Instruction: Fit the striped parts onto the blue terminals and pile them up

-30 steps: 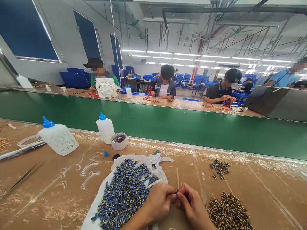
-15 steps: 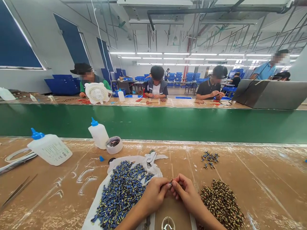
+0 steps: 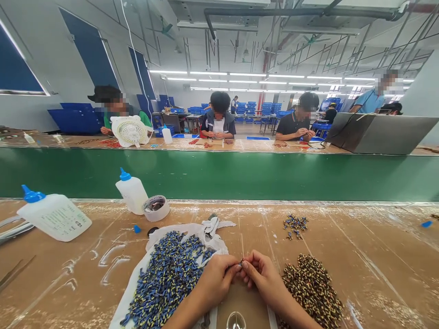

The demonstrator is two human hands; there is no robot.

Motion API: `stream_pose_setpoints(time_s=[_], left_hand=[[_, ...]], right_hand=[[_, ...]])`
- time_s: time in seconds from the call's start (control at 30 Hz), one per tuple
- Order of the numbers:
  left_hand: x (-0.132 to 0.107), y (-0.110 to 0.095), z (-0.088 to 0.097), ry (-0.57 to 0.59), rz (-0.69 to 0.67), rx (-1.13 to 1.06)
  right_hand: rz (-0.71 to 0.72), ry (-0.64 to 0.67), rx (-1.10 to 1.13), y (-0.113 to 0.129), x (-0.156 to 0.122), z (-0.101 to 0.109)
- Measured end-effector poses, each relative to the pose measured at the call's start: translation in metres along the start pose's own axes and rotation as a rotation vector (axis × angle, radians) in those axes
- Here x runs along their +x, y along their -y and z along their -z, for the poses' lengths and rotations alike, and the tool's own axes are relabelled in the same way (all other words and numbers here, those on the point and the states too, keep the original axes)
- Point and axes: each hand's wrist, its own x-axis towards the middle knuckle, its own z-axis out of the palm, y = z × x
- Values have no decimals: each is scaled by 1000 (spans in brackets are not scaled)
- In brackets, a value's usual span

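Note:
My left hand (image 3: pixel 218 275) and my right hand (image 3: pixel 263 278) meet above the table, fingertips pinched together. Between them is a tiny blue-and-dark piece (image 3: pixel 240 262), mostly covered by the fingers, its exact kind too small to make out. Left of my hands, a large heap of small blue, yellow and black pieces (image 3: pixel 168 278) lies on a white plastic bag (image 3: pixel 127 292). To the right is a heap of brown-black and yellowish small pieces (image 3: pixel 313 290). Beyond it sits a little cluster of blue-and-dark pieces (image 3: pixel 295 223).
Two white bottles with blue caps, one nearer (image 3: pixel 56 217) and one farther (image 3: pixel 132 194), stand at the left beside a tape roll (image 3: pixel 157 213). Tweezers (image 3: pixel 15 274) lie at the left edge. A clear round dish (image 3: pixel 236 321) is below my hands. Across a green divider (image 3: pixel 219 176), people work.
The camera view has turned slightly to the right, so the table things appear farther left. Both hands stay pinched together, with only slight finger movement.

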Motion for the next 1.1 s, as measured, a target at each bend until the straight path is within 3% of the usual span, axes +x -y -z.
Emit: stream_pose_setpoints(time_s=[0.27,0.53,0.87,1.1], left_hand=[[-4,4,-8,-4,12,83],[-1,7,-8,-15,6,94],[2,-2,6,-19,-76,162],[3,-1,12,-37,-70,145]], right_hand=[[16,39,-104,-12,-5,-1],[51,21,-60,-2,0,-5],[-16,16,86,10,2,0],[8,9,53,16,2,0]])
